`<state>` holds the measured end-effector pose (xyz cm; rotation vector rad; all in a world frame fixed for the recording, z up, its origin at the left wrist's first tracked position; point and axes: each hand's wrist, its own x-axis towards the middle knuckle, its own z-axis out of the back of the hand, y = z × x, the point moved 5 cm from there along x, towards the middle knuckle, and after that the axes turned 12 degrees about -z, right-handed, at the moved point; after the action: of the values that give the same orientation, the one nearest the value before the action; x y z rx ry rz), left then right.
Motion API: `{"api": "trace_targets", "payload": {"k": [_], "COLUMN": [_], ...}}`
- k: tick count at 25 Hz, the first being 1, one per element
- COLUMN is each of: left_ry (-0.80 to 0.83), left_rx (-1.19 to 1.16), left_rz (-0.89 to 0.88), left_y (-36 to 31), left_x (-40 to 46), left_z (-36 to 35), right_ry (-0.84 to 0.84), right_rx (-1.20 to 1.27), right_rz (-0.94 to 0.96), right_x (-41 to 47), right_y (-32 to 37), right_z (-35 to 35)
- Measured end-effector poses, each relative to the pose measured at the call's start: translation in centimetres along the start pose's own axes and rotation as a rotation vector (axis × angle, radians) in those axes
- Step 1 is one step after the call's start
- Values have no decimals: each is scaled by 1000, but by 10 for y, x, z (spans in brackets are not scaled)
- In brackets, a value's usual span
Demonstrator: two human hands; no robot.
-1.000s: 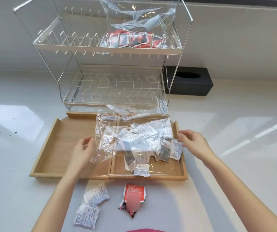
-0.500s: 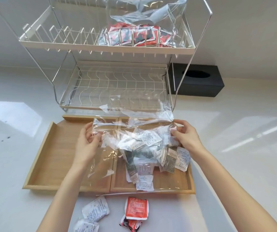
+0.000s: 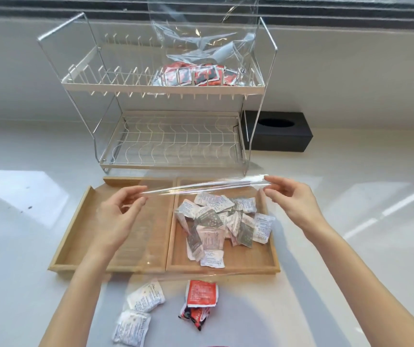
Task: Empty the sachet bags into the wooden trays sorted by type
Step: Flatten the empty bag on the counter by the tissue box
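The print on the white paper sachets [image 3: 222, 222] heaped in the right wooden tray [image 3: 271, 261] is too small to read. The upper clear plastic bag [image 3: 206, 33] on the white wire dish rack [image 3: 165, 87] is cut off by the top edge. Both forearms run out of the bottom edge. Lower sachets in the heap are covered by upper ones.

A pale, glossy white surface [image 3: 351, 246] fills most of the frame, marked by bright patches of light at the left edge and slanting streaks at the right. Behind it, across the upper part of the frame, rises a plain white wall [image 3: 351, 71], topped by a dark band [image 3: 50, 6] along the very top edge. At the right of centre, against the foot of the wall, sits a black box [image 3: 278, 132] with an oval opening in its top.
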<state>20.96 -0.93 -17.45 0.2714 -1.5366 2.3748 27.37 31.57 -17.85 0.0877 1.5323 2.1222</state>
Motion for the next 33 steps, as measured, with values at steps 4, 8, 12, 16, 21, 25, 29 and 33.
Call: {"api": "trace_targets", "payload": {"k": [4,8,12,16,21,25,29,33], "left_ry": [-33,-74,-42,-6,49,136,200,317], "left_rx": [115,221,97,-169,-306,-202,-135,17], "left_rz": [-55,-117,-153,-157,-117,-97,-24,-9], "left_y": [-19,-35,-54,-72,-85,-91,-90,-87], "left_x": [-11,-16,-12,-4,13,28,41,56], "left_z": [9,15,7,-20,-73,-129,-176,-227], "right_ry": [-124,-200,-194,-219,-336,-398,-403,-391], "right_rx": [-141,-194,-120,8,4,-64,-121,-159], "right_rz": [119,235,314,315,235,173,102,9], "right_x": [-19,-32,-36,-35,-23,-2,26,68], "right_y": [9,21,35,40,22,0,-25,-49], "right_z": [11,25,48,78,119,149,172,187]}}
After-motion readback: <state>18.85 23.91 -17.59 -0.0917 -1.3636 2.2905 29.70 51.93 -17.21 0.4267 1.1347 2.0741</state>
